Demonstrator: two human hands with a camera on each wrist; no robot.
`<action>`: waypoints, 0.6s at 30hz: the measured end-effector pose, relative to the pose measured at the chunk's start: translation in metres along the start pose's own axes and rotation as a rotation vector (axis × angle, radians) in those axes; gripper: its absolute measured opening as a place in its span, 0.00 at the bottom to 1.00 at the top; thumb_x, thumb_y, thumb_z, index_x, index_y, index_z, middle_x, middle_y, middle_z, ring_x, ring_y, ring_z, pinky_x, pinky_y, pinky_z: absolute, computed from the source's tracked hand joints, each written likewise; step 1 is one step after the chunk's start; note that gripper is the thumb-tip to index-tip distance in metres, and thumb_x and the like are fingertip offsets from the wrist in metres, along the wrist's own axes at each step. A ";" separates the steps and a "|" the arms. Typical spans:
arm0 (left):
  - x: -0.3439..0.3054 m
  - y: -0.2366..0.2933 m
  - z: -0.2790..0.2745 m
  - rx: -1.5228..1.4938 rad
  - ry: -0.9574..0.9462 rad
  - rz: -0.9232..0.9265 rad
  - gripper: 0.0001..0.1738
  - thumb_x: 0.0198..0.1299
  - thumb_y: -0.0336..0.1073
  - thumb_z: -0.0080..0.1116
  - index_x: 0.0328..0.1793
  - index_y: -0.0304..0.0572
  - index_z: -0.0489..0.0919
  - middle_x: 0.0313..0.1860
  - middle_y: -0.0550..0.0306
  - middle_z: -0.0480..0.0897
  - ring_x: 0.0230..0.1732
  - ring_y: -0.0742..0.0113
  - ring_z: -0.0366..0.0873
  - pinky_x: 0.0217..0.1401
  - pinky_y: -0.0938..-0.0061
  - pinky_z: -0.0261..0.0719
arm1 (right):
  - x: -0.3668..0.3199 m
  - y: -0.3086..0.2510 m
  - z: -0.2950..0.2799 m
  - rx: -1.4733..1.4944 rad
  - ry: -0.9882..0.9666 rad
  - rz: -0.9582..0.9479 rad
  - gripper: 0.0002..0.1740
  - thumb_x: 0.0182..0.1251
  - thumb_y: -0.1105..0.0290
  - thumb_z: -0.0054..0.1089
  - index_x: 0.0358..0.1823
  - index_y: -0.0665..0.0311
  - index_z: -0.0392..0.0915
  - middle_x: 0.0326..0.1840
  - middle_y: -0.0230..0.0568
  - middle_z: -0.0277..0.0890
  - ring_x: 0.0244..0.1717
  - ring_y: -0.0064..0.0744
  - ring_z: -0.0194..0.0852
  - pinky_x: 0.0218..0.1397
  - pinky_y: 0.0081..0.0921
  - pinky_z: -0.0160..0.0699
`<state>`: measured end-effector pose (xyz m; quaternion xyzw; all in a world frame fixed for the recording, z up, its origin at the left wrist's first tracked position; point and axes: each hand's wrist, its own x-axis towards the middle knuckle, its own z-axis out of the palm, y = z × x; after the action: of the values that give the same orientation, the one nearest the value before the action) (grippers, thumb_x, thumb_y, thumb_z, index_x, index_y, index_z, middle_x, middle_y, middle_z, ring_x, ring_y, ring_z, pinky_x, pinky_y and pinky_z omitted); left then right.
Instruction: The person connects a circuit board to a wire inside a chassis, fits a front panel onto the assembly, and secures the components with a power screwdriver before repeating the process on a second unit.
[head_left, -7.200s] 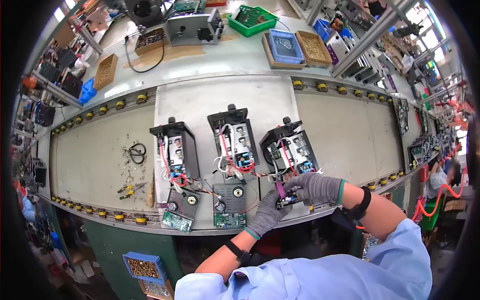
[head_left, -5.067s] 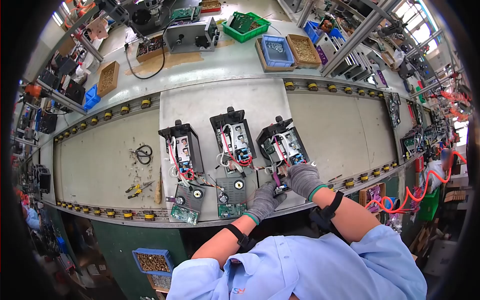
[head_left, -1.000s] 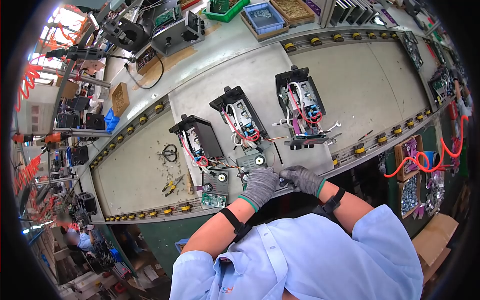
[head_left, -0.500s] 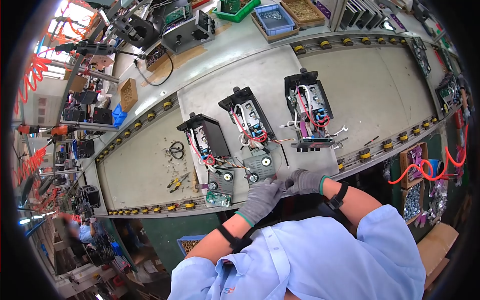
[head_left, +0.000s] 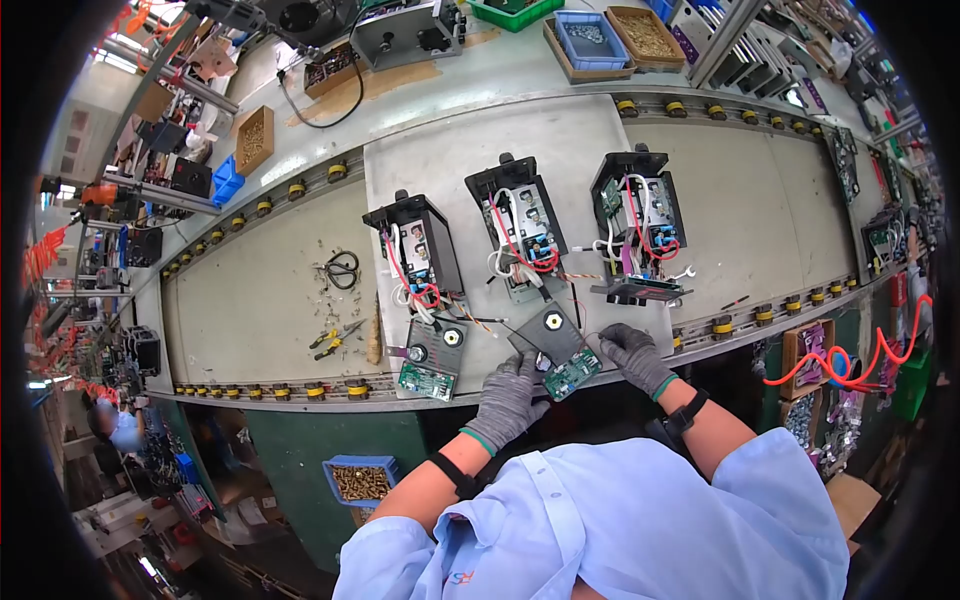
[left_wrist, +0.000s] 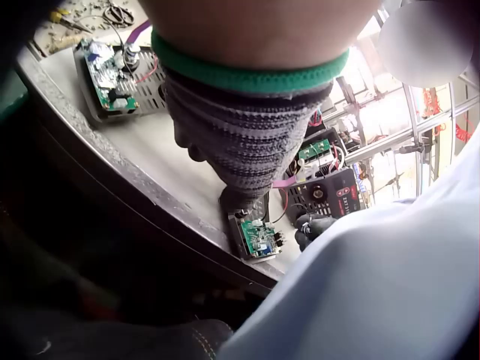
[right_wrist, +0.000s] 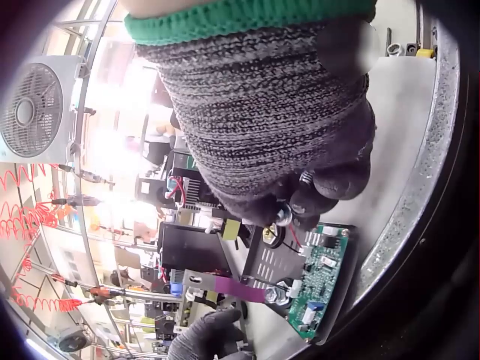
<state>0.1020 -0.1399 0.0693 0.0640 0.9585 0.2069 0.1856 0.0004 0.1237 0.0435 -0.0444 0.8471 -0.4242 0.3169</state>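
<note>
The left hand (head_left: pixel 508 398), gloved in grey, lies beside the lower left corner of the middle vented panel (head_left: pixel 535 322). Its fingers look loosely bent in the right wrist view, where the hand (right_wrist: pixel 204 336) is apart from the panel with nothing visible in it. A green circuit board (head_left: pixel 572 374) sits on the panel's near end. At the panel's right, the right hand (head_left: pixel 637 357) has curled fingers; the right wrist view shows them round a small shiny metal part (right_wrist: pixel 284 217). A purple strip (right_wrist: pixel 240 289) extends from the panel's knob.
Three black housings with wiring (head_left: pixel 425 255) stand along the sheet. Another panel (head_left: pixel 437 345) lies left. Yellow pliers (head_left: pixel 336 340), black scissors (head_left: pixel 341 270) and scraps are farther left. A wrench end (head_left: pixel 687 272) shows by the right housing. Roller rails (head_left: pixel 357 390) border the bench.
The hands, which were close together, have separated to either side of the middle panel. That panel and its circuit board now show more fully, turned at an angle. The head view has shifted.
</note>
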 end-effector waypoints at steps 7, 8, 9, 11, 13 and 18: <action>0.018 -0.004 0.022 -0.028 0.022 0.031 0.56 0.43 0.54 0.79 0.74 0.30 0.66 0.68 0.30 0.73 0.64 0.39 0.77 0.64 0.51 0.77 | 0.027 0.018 0.025 0.012 -0.009 0.164 0.20 0.70 0.55 0.63 0.46 0.66 0.84 0.39 0.50 0.86 0.42 0.45 0.85 0.53 0.40 0.81; 0.017 -0.008 0.030 -0.034 0.056 0.064 0.54 0.44 0.53 0.78 0.73 0.30 0.67 0.67 0.30 0.74 0.63 0.38 0.78 0.63 0.50 0.78 | 0.030 0.025 0.027 0.043 -0.013 0.140 0.20 0.70 0.54 0.63 0.45 0.67 0.85 0.38 0.50 0.86 0.41 0.43 0.85 0.52 0.39 0.81; 0.015 -0.010 0.033 -0.040 0.091 0.098 0.52 0.46 0.52 0.77 0.73 0.30 0.68 0.67 0.31 0.75 0.63 0.38 0.78 0.62 0.50 0.78 | 0.030 0.022 0.027 0.042 -0.013 0.142 0.20 0.70 0.54 0.63 0.45 0.67 0.85 0.38 0.50 0.86 0.41 0.43 0.85 0.52 0.39 0.81; 0.009 -0.015 0.040 -0.077 0.110 0.115 0.48 0.47 0.50 0.77 0.71 0.32 0.69 0.65 0.32 0.76 0.62 0.38 0.79 0.62 0.50 0.78 | 0.028 0.017 0.025 0.119 -0.077 0.263 0.20 0.69 0.55 0.65 0.45 0.68 0.84 0.36 0.46 0.85 0.38 0.38 0.83 0.49 0.37 0.82; 0.002 -0.020 0.043 -0.116 0.130 0.133 0.45 0.49 0.49 0.76 0.70 0.33 0.71 0.63 0.33 0.78 0.60 0.38 0.79 0.62 0.50 0.79 | 0.023 0.017 0.025 0.182 -0.093 0.291 0.19 0.69 0.57 0.65 0.44 0.69 0.84 0.35 0.44 0.84 0.37 0.34 0.82 0.47 0.34 0.82; 0.005 -0.029 0.040 -0.301 0.296 0.156 0.25 0.51 0.40 0.75 0.54 0.38 0.82 0.51 0.41 0.84 0.48 0.42 0.84 0.50 0.55 0.84 | 0.019 0.022 0.022 0.360 -0.217 0.414 0.11 0.69 0.66 0.65 0.43 0.68 0.81 0.34 0.37 0.80 0.36 0.26 0.79 0.41 0.26 0.85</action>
<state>0.1117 -0.1504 0.0216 0.0786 0.9257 0.3685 0.0337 0.0027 0.1157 0.0083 0.1414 0.7106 -0.4866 0.4882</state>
